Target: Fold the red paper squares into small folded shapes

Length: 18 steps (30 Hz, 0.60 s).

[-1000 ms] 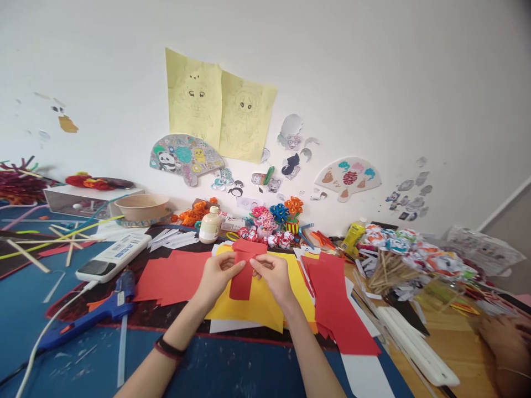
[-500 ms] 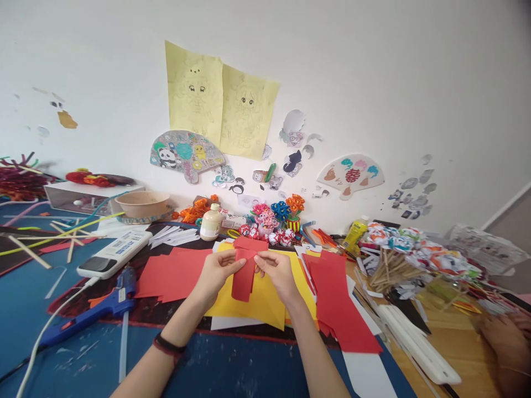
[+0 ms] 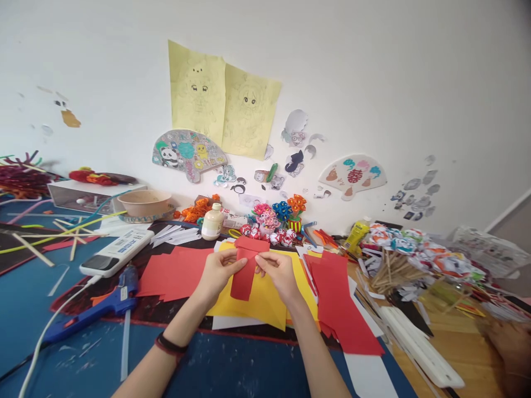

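wall [image 3: 340,72] behind, left fingers [image 3: 233,268] and right fingers [image 3: 267,262] pinch red paper [image 3: 241,284] (yellow sheets [image 3: 267,304] beneath).

A red 囍 sign [image 3: 355,176] on the white fan [image 3: 352,188] — plus blurred, illegible print on the white device [image 3: 118,251]

The counter [image 3: 240,373] is blue at the front and left, light wood-grained at the right. A black mat with a red edge [image 3: 151,314] crosses its middle, bearing rectangular red paper sheets [image 3: 174,273] and, centrally, yellow paper [image 3: 265,309] over white. Longer red paper sheets [image 3: 342,304] lie to the right. At left: a blue plastic glue gun [image 3: 89,319], a long white device with a dark end [image 3: 118,253], and crossed pale wooden sticks [image 3: 37,250]. Rear: a cream-coloured bottle [image 3: 212,222], upright. On the wood-grained part: a long white bar [image 3: 421,345].
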{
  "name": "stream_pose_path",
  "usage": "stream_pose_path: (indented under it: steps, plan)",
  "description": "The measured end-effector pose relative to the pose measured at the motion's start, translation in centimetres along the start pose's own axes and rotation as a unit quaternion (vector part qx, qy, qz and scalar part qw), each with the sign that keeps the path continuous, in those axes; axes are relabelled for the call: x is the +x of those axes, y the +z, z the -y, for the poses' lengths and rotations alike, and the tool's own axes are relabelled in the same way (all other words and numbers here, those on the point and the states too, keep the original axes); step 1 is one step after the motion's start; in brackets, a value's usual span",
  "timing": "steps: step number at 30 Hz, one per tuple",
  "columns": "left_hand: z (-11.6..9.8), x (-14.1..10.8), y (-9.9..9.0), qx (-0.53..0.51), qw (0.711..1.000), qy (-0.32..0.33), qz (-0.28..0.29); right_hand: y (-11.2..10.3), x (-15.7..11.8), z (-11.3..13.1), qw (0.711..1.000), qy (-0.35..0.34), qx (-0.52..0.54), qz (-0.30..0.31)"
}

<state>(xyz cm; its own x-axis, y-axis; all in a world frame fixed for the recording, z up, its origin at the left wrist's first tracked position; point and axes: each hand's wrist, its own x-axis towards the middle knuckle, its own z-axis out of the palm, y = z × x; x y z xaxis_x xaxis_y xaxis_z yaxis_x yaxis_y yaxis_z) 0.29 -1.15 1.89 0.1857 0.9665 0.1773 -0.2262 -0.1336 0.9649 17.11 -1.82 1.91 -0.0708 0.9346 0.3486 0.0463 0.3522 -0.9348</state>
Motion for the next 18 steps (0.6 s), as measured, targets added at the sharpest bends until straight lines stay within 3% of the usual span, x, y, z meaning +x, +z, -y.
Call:
stream_pose_path:
  steps: [10,18]
  plan:
    - [-0.17,0.04,-0.17,0.03,1.0,0.006,0.0,0.29,0.04,0.06,1.0,0.002,-0.004,-0.017]
    - [-0.29,0.29,-0.7,0.052,0.996,0.061,-0.043,0.3,-0.15,0.47,1.0,-0.015,-0.004,0.003]
